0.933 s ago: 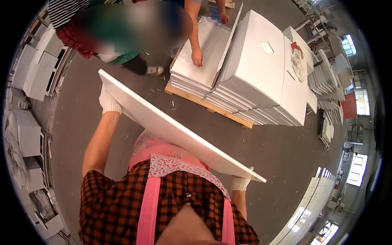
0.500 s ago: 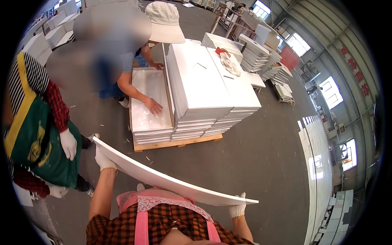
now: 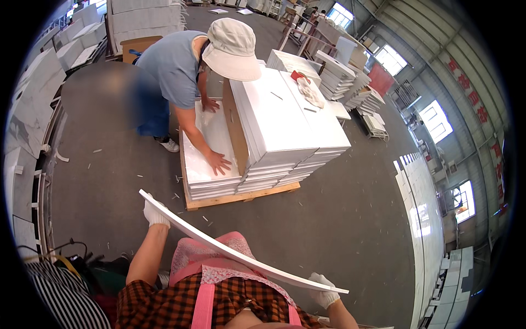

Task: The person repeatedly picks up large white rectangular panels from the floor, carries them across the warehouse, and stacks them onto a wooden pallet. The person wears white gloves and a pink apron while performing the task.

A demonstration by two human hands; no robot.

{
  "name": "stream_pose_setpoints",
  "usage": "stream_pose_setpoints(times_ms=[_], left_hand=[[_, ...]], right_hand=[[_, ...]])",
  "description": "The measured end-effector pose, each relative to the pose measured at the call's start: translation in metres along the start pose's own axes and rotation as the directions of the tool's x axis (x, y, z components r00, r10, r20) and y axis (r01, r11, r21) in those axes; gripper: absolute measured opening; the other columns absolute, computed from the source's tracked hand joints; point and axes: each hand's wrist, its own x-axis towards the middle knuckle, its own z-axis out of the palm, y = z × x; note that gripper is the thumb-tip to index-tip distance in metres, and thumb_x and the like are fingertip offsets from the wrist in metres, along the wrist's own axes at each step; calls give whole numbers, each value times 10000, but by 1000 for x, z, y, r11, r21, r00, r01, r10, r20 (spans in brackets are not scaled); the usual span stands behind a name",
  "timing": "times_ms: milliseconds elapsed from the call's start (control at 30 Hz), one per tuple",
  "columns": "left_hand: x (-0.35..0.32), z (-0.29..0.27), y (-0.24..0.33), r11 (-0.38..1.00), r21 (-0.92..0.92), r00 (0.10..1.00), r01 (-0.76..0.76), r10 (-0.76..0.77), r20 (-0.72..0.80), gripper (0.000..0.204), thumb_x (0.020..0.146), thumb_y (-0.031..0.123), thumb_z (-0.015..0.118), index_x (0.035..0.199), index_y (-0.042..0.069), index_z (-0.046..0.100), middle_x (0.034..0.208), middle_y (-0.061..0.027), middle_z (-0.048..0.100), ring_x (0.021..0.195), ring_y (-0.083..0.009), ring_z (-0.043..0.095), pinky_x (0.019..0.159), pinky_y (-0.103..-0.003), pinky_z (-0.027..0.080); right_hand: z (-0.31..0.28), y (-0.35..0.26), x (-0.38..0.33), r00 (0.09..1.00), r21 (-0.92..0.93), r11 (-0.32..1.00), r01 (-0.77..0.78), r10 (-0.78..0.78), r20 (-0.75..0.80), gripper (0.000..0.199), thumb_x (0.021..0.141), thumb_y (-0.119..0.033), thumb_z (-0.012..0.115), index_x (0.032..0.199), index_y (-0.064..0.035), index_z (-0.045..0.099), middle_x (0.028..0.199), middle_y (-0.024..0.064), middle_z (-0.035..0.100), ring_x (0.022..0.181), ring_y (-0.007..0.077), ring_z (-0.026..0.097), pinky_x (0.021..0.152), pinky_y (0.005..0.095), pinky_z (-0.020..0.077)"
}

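Note:
I carry a long white panel [image 3: 235, 253] in front of my body, seen nearly edge-on. My left hand [image 3: 156, 213], in a white glove, is closed around its far left end. Gloved as well, my right hand [image 3: 324, 290] grips the near right end. The panel's broad faces are mostly hidden. Beyond it, a co-worker in a pale hat [image 3: 233, 46] bends over a stack of white slabs [image 3: 279, 118], both bare hands spread on the lower left part, which has a shiny covering [image 3: 211, 156]. A brown sheet [image 3: 234, 123] stands upright beside those hands.
The slab stack sits on a wooden pallet [image 3: 244, 198]. A cloth and a red item [image 3: 307, 90] lie on top. Marble-patterned slabs [image 3: 33, 104] line the left side, and another person in stripes [image 3: 66, 290] is close at lower left. Scraps dot the grey floor [image 3: 339, 219].
The striped co-worker has moved from the left to the lower left edge. The hatted co-worker leans further over the stack. The brown sheet stands out more. I still hold the panel, its left end slightly lower in view.

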Motion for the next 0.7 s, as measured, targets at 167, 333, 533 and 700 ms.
stream_pose_setpoints(times_ms=[167,333,533,700], left_hand=[[41,-53,6,995,-61,992,-82,88,93,439,939,385,450,560,178,366,442,23,332,335,-129,327,336,-272,309],[21,-73,17,993,-111,998,-43,48,43,509,928,415,451,508,179,290,439,14,291,354,-141,288,354,-274,297],[24,-108,27,990,-41,990,135,-134,35,407,890,473,511,673,158,373,548,1,381,482,-135,388,479,-292,386],[47,-157,54,977,174,767,123,-205,608,339,873,360,573,671,90,537,623,-66,525,615,-197,508,634,-347,446]], right_hand=[[57,-47,-5,822,-539,672,-508,566,-68,363,927,-288,495,1140,4,519,900,105,556,876,245,554,786,353,506],[63,-68,29,684,-830,60,-554,602,-412,506,939,-432,390,1146,-8,571,1111,180,575,1027,245,561,861,384,463],[143,-66,8,926,-790,-562,-244,106,-362,720,862,-590,310,1237,-16,527,1313,196,474,1237,332,429,1030,374,297],[139,-59,29,950,-799,-550,-243,32,-311,727,855,-593,327,1232,-3,523,1310,197,477,1236,332,432,1027,379,299]])
